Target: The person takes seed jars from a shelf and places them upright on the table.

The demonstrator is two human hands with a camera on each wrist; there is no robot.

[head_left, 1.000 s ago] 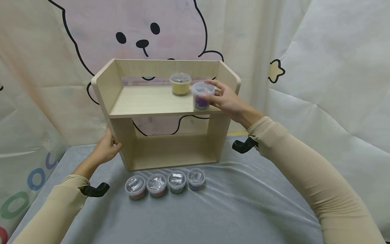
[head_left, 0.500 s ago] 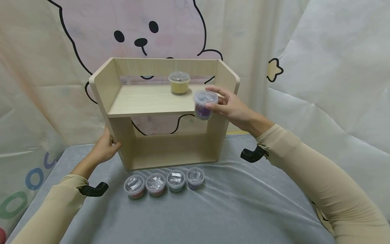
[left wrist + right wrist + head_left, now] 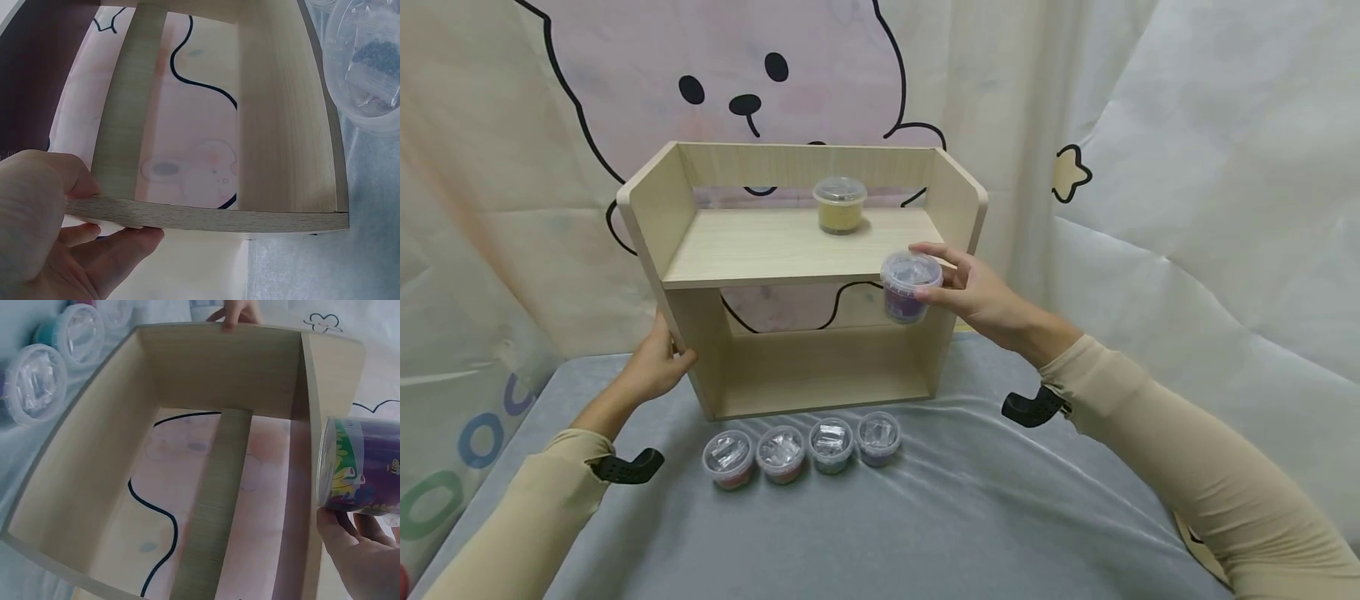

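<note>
My right hand holds a clear lidded tub with purple contents, thumb in front and fingers round the far side. The tub hangs upright in front of the right part of the wooden shelf unit, just below the upper board's level. In the right wrist view the tub's printed label shows purple and green. My left hand grips the edge of the unit's left side panel, its thumb on the inner face and its fingers outside. A tub with yellow contents stands on the upper board.
Several lidded tubs stand in a row on the grey cloth, close before the unit's lower front edge. Behind the unit hangs a curtain with a printed bear face.
My right hand has lifted the purple tub off the upper board's front right and brought it forward and down. My left hand keeps its grip on the side panel.
</note>
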